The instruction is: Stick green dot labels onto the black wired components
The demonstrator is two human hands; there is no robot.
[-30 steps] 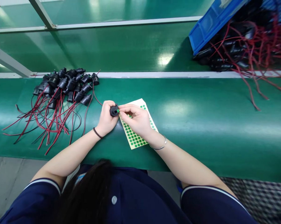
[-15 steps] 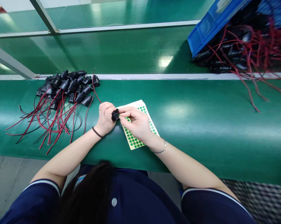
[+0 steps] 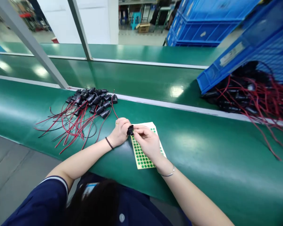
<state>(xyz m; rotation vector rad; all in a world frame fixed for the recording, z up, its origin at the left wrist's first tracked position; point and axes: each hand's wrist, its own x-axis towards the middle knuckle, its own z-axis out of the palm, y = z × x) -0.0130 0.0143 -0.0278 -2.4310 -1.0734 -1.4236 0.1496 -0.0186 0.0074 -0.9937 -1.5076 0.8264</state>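
My left hand (image 3: 120, 131) is closed around a small black plastic cylindrical part (image 3: 130, 130), whose thin red wire (image 3: 114, 112) sticks out behind the fist. At the part's right end, my right hand (image 3: 148, 142) pinches with thumb and fingertips touching or nearly touching it; whatever lies between them is too small to make out. Beneath the right hand lies a pale sheet of round green stickers (image 3: 141, 158), partly covered by the hand. Left of my hands is a pile of similar black parts (image 3: 91, 100), their red and black wires spread toward me.
A tilted blue crate (image 3: 226, 66) at the right spills more black parts with red wires (image 3: 254, 97) over the green bench (image 3: 202, 150). Grey metal posts (image 3: 38, 47) rise at the left. Behind the bench stand stacked blue crates (image 3: 200, 31) and a cardboard box (image 3: 143, 27).
The camera view has tilted up and turned, so the bench appears lower and slanted, with more of the room behind showing. Both hands keep nearly the same hold at the black part.
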